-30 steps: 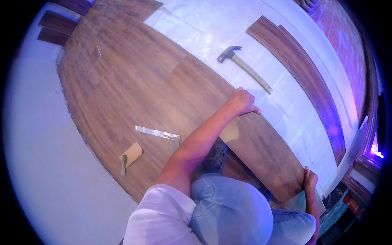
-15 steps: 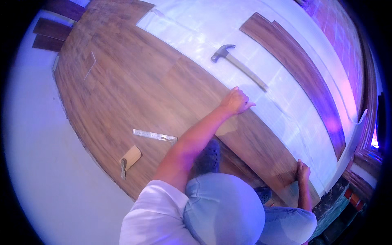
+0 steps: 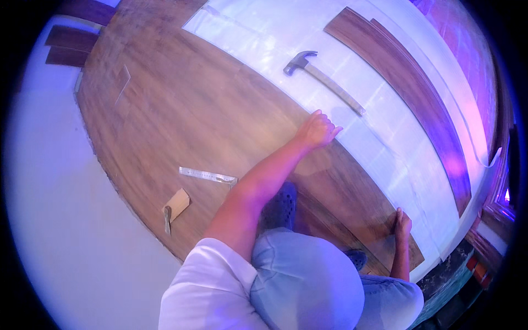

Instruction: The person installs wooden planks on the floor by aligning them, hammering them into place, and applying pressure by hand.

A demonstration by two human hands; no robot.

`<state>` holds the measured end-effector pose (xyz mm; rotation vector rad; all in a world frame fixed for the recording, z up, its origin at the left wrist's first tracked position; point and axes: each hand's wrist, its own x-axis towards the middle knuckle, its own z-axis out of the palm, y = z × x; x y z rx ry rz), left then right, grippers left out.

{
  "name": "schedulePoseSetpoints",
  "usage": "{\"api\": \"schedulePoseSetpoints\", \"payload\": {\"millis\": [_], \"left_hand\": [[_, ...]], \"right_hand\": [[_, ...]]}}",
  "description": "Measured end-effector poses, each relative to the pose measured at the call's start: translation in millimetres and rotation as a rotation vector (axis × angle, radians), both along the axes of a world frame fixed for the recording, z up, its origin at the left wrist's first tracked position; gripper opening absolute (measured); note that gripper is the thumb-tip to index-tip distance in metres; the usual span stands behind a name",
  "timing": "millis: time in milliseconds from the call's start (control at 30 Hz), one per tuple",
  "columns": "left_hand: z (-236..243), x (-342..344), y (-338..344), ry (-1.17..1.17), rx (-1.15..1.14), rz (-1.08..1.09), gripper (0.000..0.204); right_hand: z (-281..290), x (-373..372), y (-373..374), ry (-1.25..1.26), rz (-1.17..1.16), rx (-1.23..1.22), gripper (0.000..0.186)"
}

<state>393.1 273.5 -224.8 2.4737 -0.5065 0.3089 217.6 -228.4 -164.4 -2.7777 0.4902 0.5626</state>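
Note:
My left hand [image 3: 318, 131] grips the outer long edge of a wood-look floor plank [image 3: 363, 198], fingers curled. Lower right, my right hand [image 3: 402, 223] is closed on the same plank's edge near its end. Just beyond my left hand a claw hammer [image 3: 330, 86] lies on white underlay [image 3: 410, 157]. A metal square [image 3: 204, 174] lies left of my left forearm, partly hidden by it. Below it are a light wood block [image 3: 180, 202] and a small grey tool [image 3: 167, 219] that I cannot make out.
Laid flooring [image 3: 143, 121] spreads leftward to a pale surface [image 3: 71, 209]. Loose planks [image 3: 396, 82] lie on the underlay at the right, more dark planks [image 3: 70, 38] at the upper left. My shoes [image 3: 280, 201] and bent knees sit beside the plank. Wooden trim [image 3: 487, 236] runs along the far right.
Both hands and the plank they hold have shifted up and slightly left in the picture, the right hand most. Both stay closed on the plank's edge. The whole view has shifted slightly.

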Motion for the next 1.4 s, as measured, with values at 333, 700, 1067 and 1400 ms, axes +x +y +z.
{"api": "schedulePoseSetpoints", "payload": {"millis": [333, 700, 1067, 1400], "left_hand": [[-20, 8, -7, 0.064, 0.321, -0.040, 0.055], [4, 3, 2, -0.179, 0.118, -0.111, 0.031], [-5, 1, 8, -0.202, 0.294, -0.133, 0.027], [7, -4, 13, 0.066, 0.377, -0.179, 0.029]], "right_hand": [[16, 8, 9, 0.268, 0.212, 0.140, 0.073], [36, 10, 33, 0.166, 0.164, 0.037, 0.066], [29, 5, 26, 0.084, 0.234, 0.093, 0.063], [17, 16, 21, 0.146, 0.315, 0.136, 0.062]]}}
